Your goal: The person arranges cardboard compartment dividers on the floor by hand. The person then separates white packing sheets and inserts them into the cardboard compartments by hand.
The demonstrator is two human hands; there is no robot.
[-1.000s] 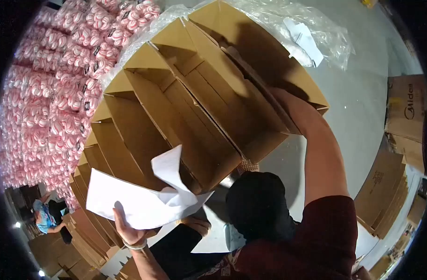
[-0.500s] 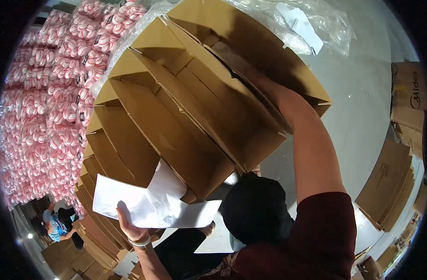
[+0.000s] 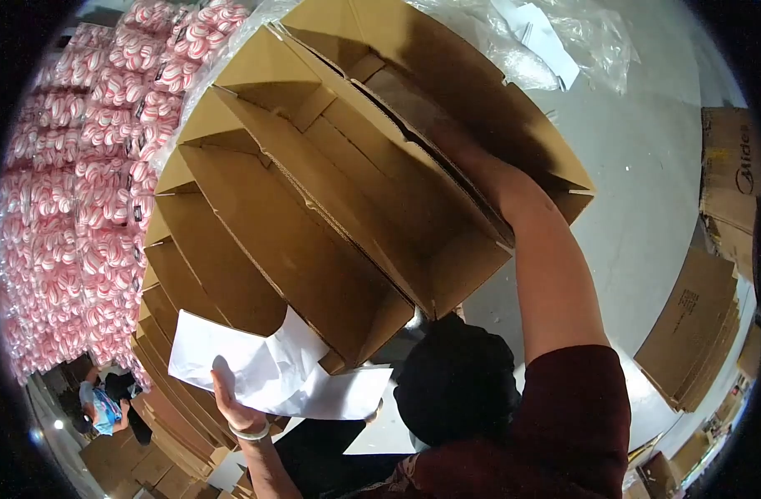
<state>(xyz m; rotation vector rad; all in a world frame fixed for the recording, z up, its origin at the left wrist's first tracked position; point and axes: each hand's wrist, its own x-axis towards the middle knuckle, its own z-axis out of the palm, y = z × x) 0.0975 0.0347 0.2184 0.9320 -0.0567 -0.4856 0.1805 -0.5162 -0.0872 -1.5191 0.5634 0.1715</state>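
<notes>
My left hand (image 3: 236, 409), with a pale band at the wrist, holds white paper sheets (image 3: 256, 366) at their lower left edge, thumb on top. The sheets lie over the near ends of several open cardboard boxes (image 3: 272, 224) standing in a row. My right arm (image 3: 555, 258) reaches down into the farthest box (image 3: 480, 91) at the upper right. The right hand is deep in shadow inside that box, and its fingers cannot be made out.
Bagged red-and-white striped items (image 3: 89, 216) are stacked at left. Clear plastic wrap (image 3: 596, 41) with a white paper lies beyond the boxes. Flattened cardboard (image 3: 688, 324) and a printed carton (image 3: 727, 158) stand at right. Another person (image 3: 106, 407) is at lower left.
The row of boxes has shifted left and slightly down in view. The paper in my left hand has unfolded flatter and lower. My right arm remains inside the farthest box.
</notes>
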